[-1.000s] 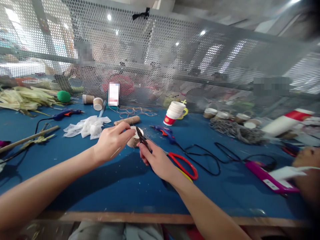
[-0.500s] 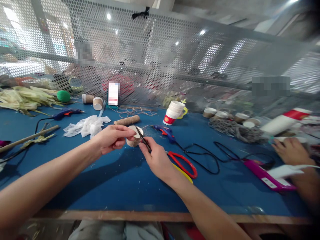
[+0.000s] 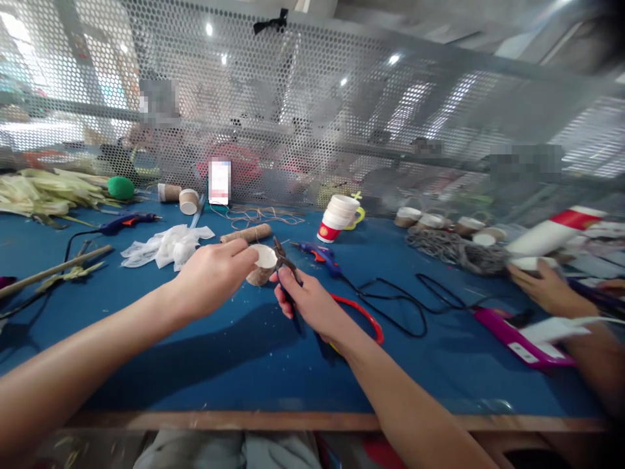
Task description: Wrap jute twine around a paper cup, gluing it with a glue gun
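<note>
A small paper cup [image 3: 262, 262] with a white top and a brown, twine-like wrap stands in front of me. My left hand [image 3: 215, 277] is closed, its fingertips pinched at the cup's left rim; the fingers partly cover that edge. In my right hand [image 3: 305, 296] is a pair of pliers [image 3: 282, 254], dark jaws pointing up beside the cup's right rim. Under my right wrist lie scissors [image 3: 364, 316] with red and yellow handles, partly hidden. Behind the cup rests a roll of brown twine [image 3: 247, 233].
A blue glue gun [image 3: 319, 255] with a black cord lies right of the cup. White netting [image 3: 170, 246] and another glue gun [image 3: 127, 221] sit left. Stacked cups [image 3: 336, 218] stand behind. Another person's hand [image 3: 547, 290] is at right, near a purple power strip [image 3: 517, 339].
My right hand has turned the pliers more upright, their jaws now at the cup's right rim. My left hand has rolled over, knuckles up. The other person's hand has moved left.
</note>
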A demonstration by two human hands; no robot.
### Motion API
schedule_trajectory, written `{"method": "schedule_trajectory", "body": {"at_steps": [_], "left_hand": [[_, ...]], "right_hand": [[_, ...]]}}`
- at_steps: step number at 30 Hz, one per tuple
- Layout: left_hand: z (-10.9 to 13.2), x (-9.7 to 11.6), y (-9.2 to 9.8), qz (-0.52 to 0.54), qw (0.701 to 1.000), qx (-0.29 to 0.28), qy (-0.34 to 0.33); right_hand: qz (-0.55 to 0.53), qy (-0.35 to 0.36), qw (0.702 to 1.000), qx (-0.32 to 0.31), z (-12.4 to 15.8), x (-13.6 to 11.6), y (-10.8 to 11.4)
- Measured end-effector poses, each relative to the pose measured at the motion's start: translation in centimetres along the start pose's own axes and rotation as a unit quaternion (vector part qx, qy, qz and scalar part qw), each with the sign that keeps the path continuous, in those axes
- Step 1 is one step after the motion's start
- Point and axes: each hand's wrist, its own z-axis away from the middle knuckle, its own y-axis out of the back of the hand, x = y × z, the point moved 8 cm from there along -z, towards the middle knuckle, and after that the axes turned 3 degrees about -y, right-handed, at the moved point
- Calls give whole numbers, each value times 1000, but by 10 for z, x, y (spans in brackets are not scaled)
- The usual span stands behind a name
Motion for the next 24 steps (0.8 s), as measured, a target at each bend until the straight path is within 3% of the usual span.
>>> {"method": "schedule_trajectory", "body": {"at_steps": [4,8,12,14,15,16,17,20,21,22,23,24], "left_hand": [[-1,13,3,-48,994,64,-81],[-1,12,0,-37,992,89,-83],[1,4,0,35,992,118,-17],[2,-10,-5,146,980,116,70],[4,-19,-12,232,958,104,131],[7,-27,-24,336,917,83,198],[10,-32,-38,450,852,55,263],[19,-18,-76,726,571,-19,382],[20,-12,-81,770,497,-30,399],[21,-8,-84,790,452,-33,413],[22,-7,-85,792,439,-32,423],[23,-7,-84,779,456,-34,428]], "right_hand": [[50,14,999,-12,4,-3,-8],[123,46,991,-5,6,-7,-11],[167,66,984,15,6,-11,-8],[193,80,978,30,7,-13,-6],[207,90,973,41,7,-15,-5],[224,103,968,58,8,-17,-3],[240,118,960,78,8,-19,-1],[277,165,937,134,11,-27,4],[277,171,935,140,11,-28,5],[268,168,939,136,10,-27,6],[250,153,948,121,8,-24,6],[223,129,962,96,5,-20,5]]}}
